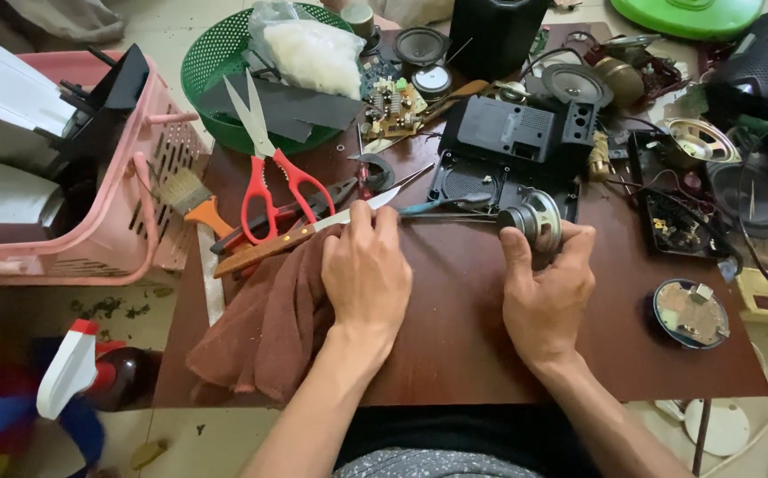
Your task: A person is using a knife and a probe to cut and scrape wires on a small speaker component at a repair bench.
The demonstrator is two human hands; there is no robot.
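Speaker driver [532, 221] sits clamped in the right hand [545, 288], at the table's [455, 354] centre; left hand [366, 270] presses the brown cloth [269, 323] beside it, fingers together. Wiping looks underway; next needs cloth brought across.

Two baskets [149, 190] [202, 62], one pair of red scissors [264, 168], one knife [304, 232], one brown cloth [269, 323].

Upper left of the brown table [455, 336] we log red-handled scissors [264, 164], blades reaching up onto a green basket [216, 66] that holds a clear bag of white material [313, 53]. A pink crate [127, 221] sits just off the left edge. A paintbrush [191, 196] lies beside it. Right side: a round circuit disc [690, 312]. Far right, dark parts, possibly speaker housings; view too cluttered.
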